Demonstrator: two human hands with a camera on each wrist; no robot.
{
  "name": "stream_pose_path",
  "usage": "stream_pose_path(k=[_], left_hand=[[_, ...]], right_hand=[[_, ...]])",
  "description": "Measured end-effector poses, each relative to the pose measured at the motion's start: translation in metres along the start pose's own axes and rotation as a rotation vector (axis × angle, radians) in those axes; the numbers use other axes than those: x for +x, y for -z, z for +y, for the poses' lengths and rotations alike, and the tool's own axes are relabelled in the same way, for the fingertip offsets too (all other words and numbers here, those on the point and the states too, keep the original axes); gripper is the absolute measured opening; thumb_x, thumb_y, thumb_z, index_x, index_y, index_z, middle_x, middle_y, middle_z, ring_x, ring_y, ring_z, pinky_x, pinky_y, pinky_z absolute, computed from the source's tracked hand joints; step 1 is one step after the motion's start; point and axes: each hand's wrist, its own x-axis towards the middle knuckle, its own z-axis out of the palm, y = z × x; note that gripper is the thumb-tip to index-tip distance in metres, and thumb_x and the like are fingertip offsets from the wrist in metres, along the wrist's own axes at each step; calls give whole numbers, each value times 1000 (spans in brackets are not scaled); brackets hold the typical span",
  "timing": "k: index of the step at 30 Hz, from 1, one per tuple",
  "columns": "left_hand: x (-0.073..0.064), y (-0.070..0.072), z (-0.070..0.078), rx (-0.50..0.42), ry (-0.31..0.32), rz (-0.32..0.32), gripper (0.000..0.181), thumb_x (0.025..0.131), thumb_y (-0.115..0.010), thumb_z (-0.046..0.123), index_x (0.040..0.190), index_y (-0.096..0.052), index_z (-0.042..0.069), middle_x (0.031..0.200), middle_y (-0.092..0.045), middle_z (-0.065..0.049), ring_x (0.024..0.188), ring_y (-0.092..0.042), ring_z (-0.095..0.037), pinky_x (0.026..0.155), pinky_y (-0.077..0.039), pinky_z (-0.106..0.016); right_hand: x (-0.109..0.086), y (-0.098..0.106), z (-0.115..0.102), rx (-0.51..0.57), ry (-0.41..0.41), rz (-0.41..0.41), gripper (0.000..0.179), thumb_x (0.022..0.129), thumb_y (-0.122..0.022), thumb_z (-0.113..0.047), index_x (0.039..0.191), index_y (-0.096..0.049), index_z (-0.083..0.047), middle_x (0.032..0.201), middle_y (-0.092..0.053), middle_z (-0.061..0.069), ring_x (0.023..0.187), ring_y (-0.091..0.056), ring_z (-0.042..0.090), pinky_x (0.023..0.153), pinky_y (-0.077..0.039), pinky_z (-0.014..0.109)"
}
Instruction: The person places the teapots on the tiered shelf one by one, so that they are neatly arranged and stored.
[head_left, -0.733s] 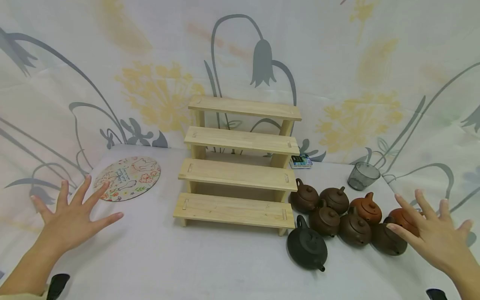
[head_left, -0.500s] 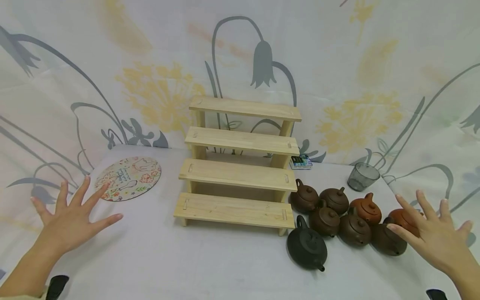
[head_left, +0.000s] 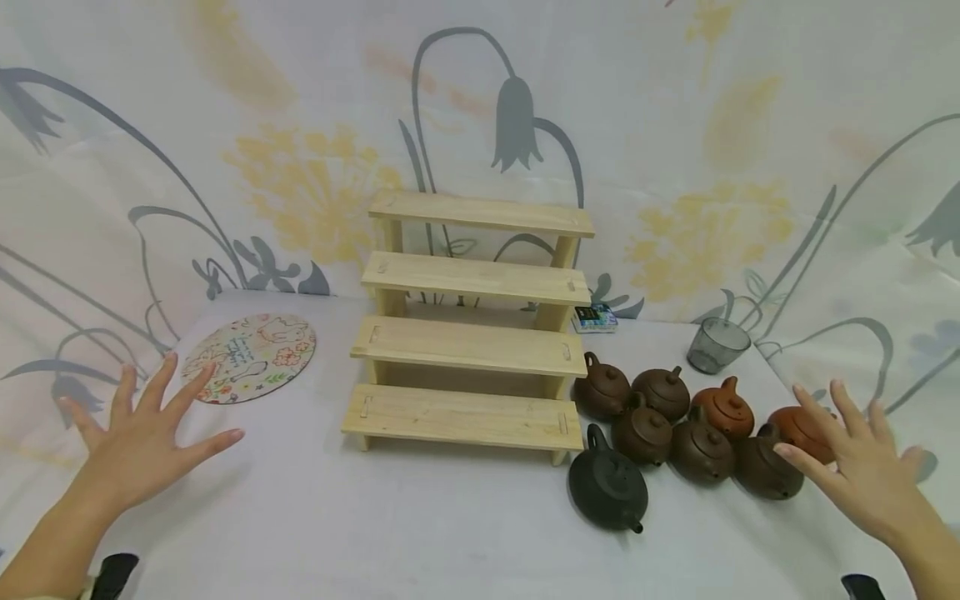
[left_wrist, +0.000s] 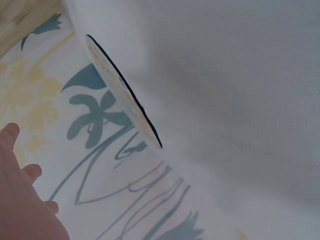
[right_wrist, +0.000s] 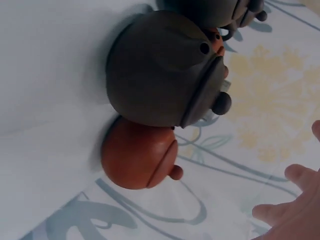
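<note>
My left hand (head_left: 142,446) hovers with spread fingers at the left, holding nothing, just in front of a round floral mat (head_left: 251,358). In the left wrist view that mat (left_wrist: 122,92) shows nearly edge-on. My right hand (head_left: 870,475) is spread too, with nothing in it, and overlaps the right end of a group of teapots. Nearest to it are a dark brown teapot (head_left: 768,468) and an orange-red teapot (head_left: 802,432). The right wrist view shows a dark brown teapot (right_wrist: 160,70) beside a red one (right_wrist: 137,155), fingers off to the side.
A four-step wooden rack (head_left: 465,417) stands mid-table. Right of it sit several more teapots, including a black one (head_left: 609,487) at the front. Behind them are a grey glass cup (head_left: 717,346) and a small blue box (head_left: 595,319). A patterned cloth (head_left: 645,125) hangs behind.
The head view has shifted slightly, so the rack and teapots appear a little further left. Both hands stay spread in nearly the same places.
</note>
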Motion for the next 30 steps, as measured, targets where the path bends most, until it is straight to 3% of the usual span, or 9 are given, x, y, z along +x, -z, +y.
stream_pose_path(k=[5,10,15,22,26,30], left_hand=[[1,-2,5,-124,-50,58,93,80,-65,53,150,-11,22,153,5,-20,131,21,-46,81,30,-64],[8,-6,14,-267,-100,117,96,78,-71,44,150,-14,16,151,-1,-24,133,14,-49,87,22,-67],[17,-11,26,-397,-143,146,99,75,-75,35,149,-15,12,151,-4,-25,134,9,-48,91,16,-68],[23,-15,38,-562,-122,63,101,75,-77,26,151,-9,20,153,0,-18,136,8,-42,87,-3,-77],[30,-21,47,-596,-139,42,102,75,-78,25,151,-10,23,154,0,-14,136,5,-41,85,-9,-77],[39,-28,58,-619,-170,-4,102,74,-79,27,150,-11,25,154,-4,-13,136,-2,-42,88,-14,-74]], right_hand=[[-5,-10,6,132,20,19,76,93,-54,-35,150,-7,-14,148,9,29,121,16,63,73,8,80],[-13,-19,14,309,69,31,72,94,-53,-19,150,-9,-10,149,12,29,127,14,57,86,9,74],[-20,-27,18,377,81,2,76,93,-55,-14,150,-5,-11,150,14,24,130,13,52,89,7,72],[-16,-36,16,474,124,-44,83,88,-63,-8,150,-8,-10,152,10,17,132,11,49,87,4,75],[-13,-42,18,451,99,-81,88,86,-67,-12,150,-7,-14,152,3,21,133,6,48,84,-10,76],[-13,-46,24,389,92,-86,88,83,-71,-14,150,-14,-10,150,-10,26,137,1,32,76,-27,72]])
